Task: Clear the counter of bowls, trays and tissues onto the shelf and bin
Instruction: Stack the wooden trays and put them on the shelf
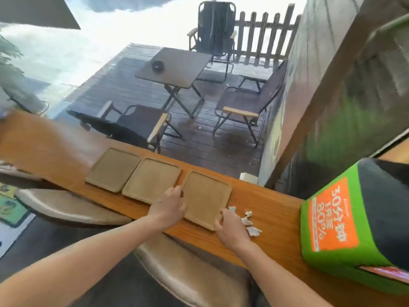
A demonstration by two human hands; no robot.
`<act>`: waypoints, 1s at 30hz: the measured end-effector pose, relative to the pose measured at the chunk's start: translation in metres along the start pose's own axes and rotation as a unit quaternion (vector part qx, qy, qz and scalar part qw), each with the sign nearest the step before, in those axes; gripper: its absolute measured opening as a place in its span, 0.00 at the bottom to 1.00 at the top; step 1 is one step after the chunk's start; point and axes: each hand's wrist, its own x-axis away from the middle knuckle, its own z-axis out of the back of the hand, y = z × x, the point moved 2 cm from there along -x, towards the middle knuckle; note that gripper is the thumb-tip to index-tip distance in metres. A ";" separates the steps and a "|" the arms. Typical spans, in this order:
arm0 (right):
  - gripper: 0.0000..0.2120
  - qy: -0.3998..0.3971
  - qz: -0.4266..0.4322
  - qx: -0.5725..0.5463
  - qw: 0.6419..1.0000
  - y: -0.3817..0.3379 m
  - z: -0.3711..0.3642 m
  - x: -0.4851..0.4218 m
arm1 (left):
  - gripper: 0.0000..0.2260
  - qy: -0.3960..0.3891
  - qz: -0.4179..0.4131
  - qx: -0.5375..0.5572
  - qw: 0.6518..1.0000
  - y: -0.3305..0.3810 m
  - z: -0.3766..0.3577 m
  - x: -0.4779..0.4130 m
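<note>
Three flat tan trays lie in a row on the wooden counter (pixel 272 209): a left tray (pixel 112 169), a middle tray (pixel 150 179) and a right tray (pixel 207 199). My left hand (pixel 169 206) rests at the right tray's left edge, fingers curled against it. At the same tray's near right corner my right hand (pixel 230 229) touches the rim with its fingertips. Several crumpled white tissues (pixel 249 221) lie just right of my right hand. No bowl shows.
A green and orange bin (pixel 332 231) with a black liner stands on the counter at the right. Padded stools (pixel 188 275) sit below the counter's near edge. Beyond the counter lies a deck with a folding table (pixel 177 65) and chairs.
</note>
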 end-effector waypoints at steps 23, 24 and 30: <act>0.45 0.155 -0.446 -0.282 0.835 -0.028 -0.093 -0.096 | 0.27 -0.304 0.021 0.137 0.942 -0.106 -0.053 -0.147; 0.43 0.154 -0.467 -0.293 0.820 -0.026 -0.093 -0.095 | 0.25 -0.311 0.030 0.156 0.937 -0.109 -0.051 -0.150; 0.23 0.185 -0.496 -0.350 0.773 -0.021 -0.090 -0.081 | 0.17 -0.360 0.073 0.236 0.900 -0.112 -0.034 -0.147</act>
